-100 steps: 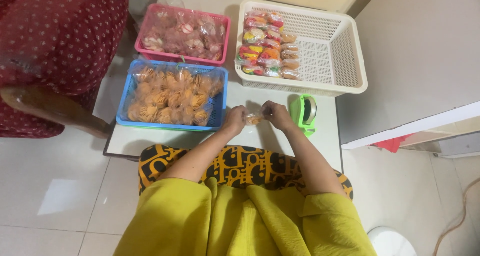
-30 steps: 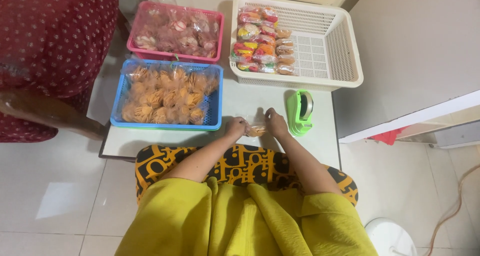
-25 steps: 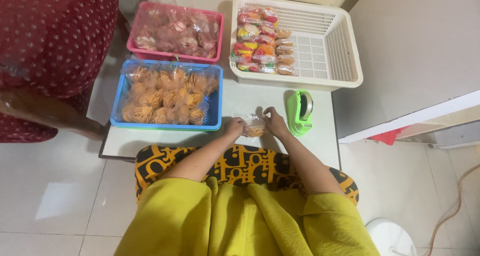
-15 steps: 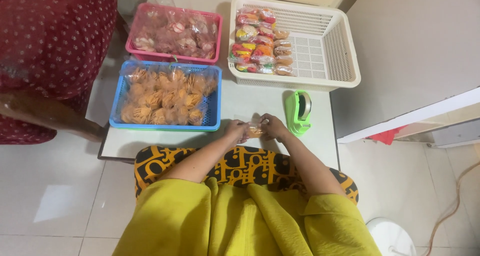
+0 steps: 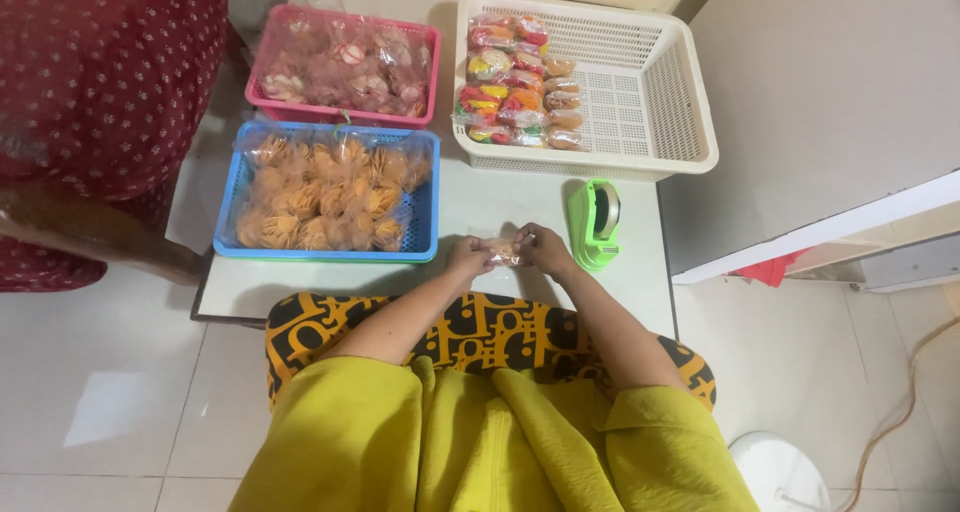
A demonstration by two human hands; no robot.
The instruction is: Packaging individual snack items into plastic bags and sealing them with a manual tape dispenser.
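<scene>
A small clear packet with an orange snack inside (image 5: pixel 503 253) sits low over the near edge of the table (image 5: pixel 500 197), held between the two hands. The step in hand looks like closing or folding the packet's mouth. To do it well, I judge the plastic should be kept taut between the two grips, with the fold flat and the snack pushed clear of the seam so nothing gets crushed or caught in it.

The left hand (image 5: pixel 468 257) has its fingers curled in and pinches the packet's left end. The right hand (image 5: pixel 545 249) does the same on the right end, fingers bent close together over the plastic. Neither hand is spread. Exactly which fingertips meet the plastic is too small to tell.

Just beside the right hand stands a green tape dispenser (image 5: pixel 594 224), apart from it. To the left of the hands lies a blue basket (image 5: pixel 425 222) full of bagged orange snacks. Beyond it is a pink basket (image 5: pixel 432 72) of bagged pale and reddish pieces. At the far right of the table a white basket (image 5: pixel 660 92) holds rows of finished colourful packets (image 5: pixel 510 82) along its left side. A person in dark red dotted cloth (image 5: pixel 100 82) sits at the left.
</scene>
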